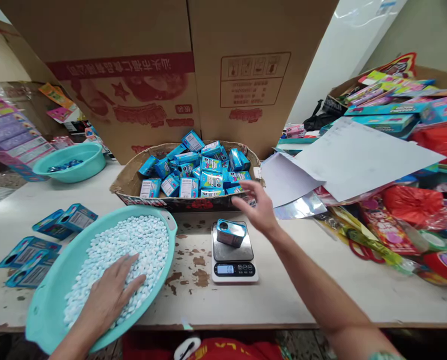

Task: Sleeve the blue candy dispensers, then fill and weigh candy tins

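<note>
My left hand [113, 285] rests with fingers apart on the pale blue and white candies [133, 235] in a teal basin [173, 240]. My right hand [259, 207] is raised with its fingers apart, between the scale and the front right edge of a cut-down cardboard box [126, 180] heaped with small blue boxes [211, 165]. It appears to hold nothing. Below and left of it, one blue box [231, 232] lies on the digital scale [234, 278], whose display reads 0.0.
Several flat blue cartons [28, 252] lie left of the basin. A smaller teal bowl [73, 172] stands at the back left. White sheets [366, 150] and packaged sweets [388, 225] cover the right side. Large cardboard [208, 120] stands behind the box.
</note>
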Demonstrator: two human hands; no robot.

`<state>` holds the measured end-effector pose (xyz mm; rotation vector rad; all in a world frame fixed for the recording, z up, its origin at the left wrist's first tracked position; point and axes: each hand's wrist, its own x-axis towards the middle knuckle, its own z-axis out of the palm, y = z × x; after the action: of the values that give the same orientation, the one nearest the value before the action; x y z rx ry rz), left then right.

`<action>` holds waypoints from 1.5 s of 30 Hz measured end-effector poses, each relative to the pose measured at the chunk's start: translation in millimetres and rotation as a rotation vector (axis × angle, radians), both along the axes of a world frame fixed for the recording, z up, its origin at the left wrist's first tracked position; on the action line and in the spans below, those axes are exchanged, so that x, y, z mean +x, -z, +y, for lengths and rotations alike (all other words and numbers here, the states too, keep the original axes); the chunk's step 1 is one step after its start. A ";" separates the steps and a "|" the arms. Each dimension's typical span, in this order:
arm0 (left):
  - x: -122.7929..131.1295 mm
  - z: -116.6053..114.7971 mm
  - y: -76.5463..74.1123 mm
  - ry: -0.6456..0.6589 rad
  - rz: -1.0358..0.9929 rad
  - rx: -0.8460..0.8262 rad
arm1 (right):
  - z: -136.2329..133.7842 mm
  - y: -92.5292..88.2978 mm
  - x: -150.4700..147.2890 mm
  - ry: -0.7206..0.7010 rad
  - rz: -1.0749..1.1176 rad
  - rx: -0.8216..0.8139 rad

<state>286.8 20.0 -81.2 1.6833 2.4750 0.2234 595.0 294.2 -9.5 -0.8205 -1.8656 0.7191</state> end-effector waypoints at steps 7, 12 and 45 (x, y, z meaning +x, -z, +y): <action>8.6 3.5 -11.3 -0.019 0.029 -0.047 | 118.0 -11.8 -115.3 -0.263 -0.975 0.098; 12.0 3.6 -15.1 -0.036 0.036 -0.060 | 133.4 15.3 -139.7 -0.257 -1.102 -0.012; -25.6 13.2 -50.2 -0.280 -0.080 0.051 | -181.1 64.6 42.5 -0.416 -0.113 -0.546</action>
<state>261.2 33.3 -30.9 1.3104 2.6567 0.3788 637.5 113.1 -74.1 -0.8214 -1.9913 1.5155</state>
